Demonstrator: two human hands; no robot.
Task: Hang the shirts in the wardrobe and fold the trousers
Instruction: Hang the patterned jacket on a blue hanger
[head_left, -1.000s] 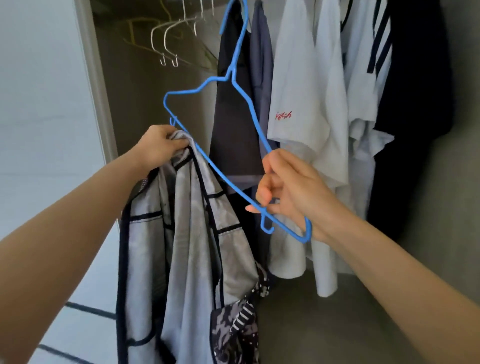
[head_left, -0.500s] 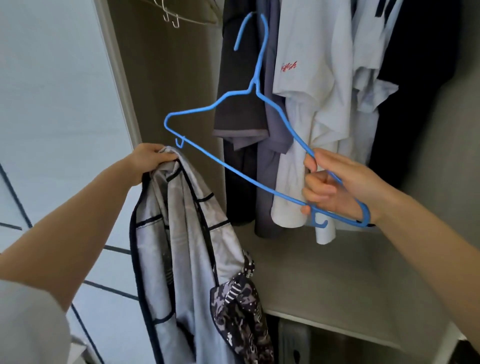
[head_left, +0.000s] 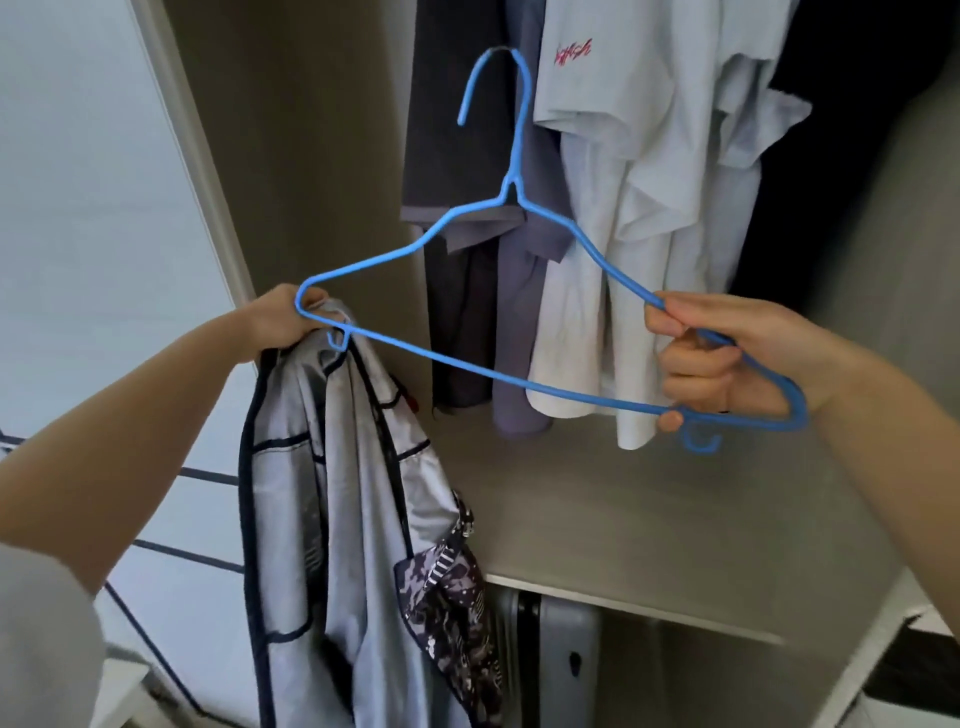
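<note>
One blue hanger (head_left: 513, 189). Two hands: left hand (head_left: 283, 322), right hand (head_left: 722, 358). One grey shirt (head_left: 353, 493) with dark piping. Hanging behind: one charcoal top (head_left: 447, 130), one slate top (head_left: 519, 322), one black garment (head_left: 841, 130), overlapping white tops (head_left: 639, 182), number unclear. One suitcase (head_left: 561, 665).

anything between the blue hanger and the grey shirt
Nothing visible. The blue hanger touches the top of the grey shirt, which the left hand grips; the right hand holds the hanger's other end.

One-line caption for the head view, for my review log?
Right hand grips a blue hanger by one end while the left hand holds a grey shirt at the other, before hung shirts.
</note>
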